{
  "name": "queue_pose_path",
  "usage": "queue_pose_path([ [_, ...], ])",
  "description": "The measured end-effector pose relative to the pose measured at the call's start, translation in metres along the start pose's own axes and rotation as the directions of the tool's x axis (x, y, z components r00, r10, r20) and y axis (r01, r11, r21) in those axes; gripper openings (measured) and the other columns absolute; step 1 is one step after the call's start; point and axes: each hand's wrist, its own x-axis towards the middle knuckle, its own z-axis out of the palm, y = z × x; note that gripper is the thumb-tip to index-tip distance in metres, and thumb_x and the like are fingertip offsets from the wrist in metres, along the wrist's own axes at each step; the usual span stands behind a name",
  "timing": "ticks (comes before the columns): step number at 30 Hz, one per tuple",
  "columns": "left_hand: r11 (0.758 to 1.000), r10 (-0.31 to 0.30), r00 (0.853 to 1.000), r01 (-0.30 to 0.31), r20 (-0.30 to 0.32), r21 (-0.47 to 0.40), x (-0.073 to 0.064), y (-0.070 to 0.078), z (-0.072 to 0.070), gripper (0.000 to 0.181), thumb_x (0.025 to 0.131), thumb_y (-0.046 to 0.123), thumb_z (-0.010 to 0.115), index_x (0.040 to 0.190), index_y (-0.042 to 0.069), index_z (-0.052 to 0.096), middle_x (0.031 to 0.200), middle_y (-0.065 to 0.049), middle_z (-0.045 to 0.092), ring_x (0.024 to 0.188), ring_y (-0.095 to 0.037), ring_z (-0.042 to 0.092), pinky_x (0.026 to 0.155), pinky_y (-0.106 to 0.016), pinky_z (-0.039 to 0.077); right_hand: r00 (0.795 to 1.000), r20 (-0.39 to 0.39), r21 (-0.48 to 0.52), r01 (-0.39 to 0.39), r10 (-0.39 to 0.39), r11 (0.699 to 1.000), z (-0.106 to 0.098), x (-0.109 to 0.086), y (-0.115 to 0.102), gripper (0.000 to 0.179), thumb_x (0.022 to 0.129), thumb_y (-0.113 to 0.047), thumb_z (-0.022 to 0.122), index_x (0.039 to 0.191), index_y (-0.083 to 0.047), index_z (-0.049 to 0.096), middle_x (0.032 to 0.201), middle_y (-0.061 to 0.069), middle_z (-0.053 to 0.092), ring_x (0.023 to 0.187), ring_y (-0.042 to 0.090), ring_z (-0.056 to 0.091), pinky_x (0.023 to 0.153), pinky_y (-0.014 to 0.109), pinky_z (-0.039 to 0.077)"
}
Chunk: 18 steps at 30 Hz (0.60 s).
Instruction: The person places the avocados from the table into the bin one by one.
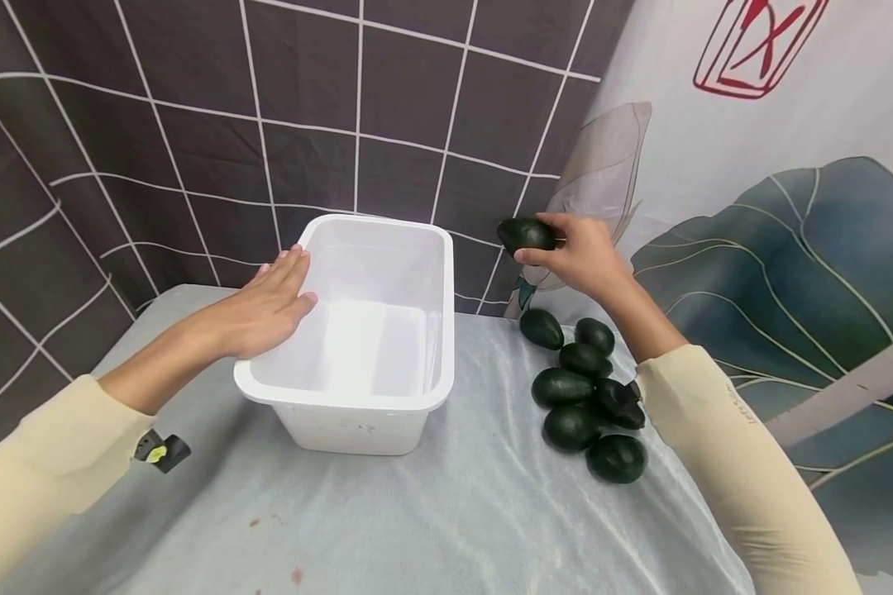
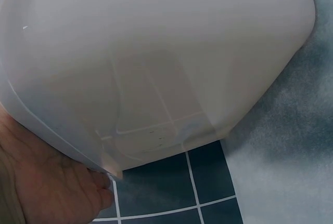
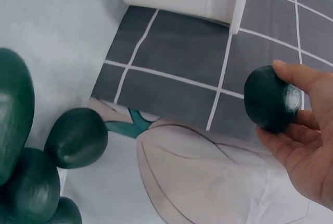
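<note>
A dark green avocado [image 1: 527, 236] is pinched between the thumb and fingers of my right hand [image 1: 584, 254], raised above the table to the right of a white plastic tub [image 1: 368, 402]. The right wrist view shows the same avocado [image 3: 271, 99] held at the fingertips. My left hand [image 1: 268, 310] rests with straight fingers on the tub's left rim. Seen from the left wrist, the tub's outer wall [image 2: 156, 78] fills most of the picture, with part of the left hand [image 2: 52, 182] against it. Inside, the tub shows only its bare white floor.
Several more avocados [image 1: 571, 427] lie in a cluster on the grey cloth-covered table [image 1: 446, 529], under the right forearm. Behind stands a dark cloth with white grid lines [image 1: 305, 165]. A leaf-patterned curtain [image 1: 774, 248] hangs at the right.
</note>
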Motion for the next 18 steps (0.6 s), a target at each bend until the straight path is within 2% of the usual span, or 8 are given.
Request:
queue_pose_path([
  [12, 1.000, -0.007, 1.000, 0.007, 0.007, 0.007, -0.001, 0.001, 0.000, 0.079, 0.121, 0.037, 0.025, 0.175, -0.010, -0.010, 0.186, -0.026, -0.023, 0.175, -0.050, -0.019, 0.142, -0.069, -0.009, 0.999, 0.023, -0.014, 0.043, -0.042, 0.999, 0.015, 0.009, -0.019, 0.079, 0.098, -0.038, 0.089, 0.162, -0.001, 0.060, 0.151, 0.029, 0.071, 0.125, 0.042, 0.075, 0.102, 0.053, 0.061],
  [18, 1.000, -0.008, 1.000, 0.008, 0.005, 0.008, -0.001, 0.000, 0.000, 0.080, 0.121, 0.038, 0.026, 0.175, -0.009, -0.010, 0.186, -0.026, -0.023, 0.175, -0.050, -0.018, 0.142, -0.070, -0.009, 0.998, 0.027, -0.031, 0.049, -0.048, 0.998, 0.019, 0.015, -0.028, 0.081, 0.097, -0.040, 0.089, 0.163, -0.003, 0.059, 0.150, 0.027, 0.072, 0.121, 0.040, 0.072, 0.103, 0.053, 0.058],
])
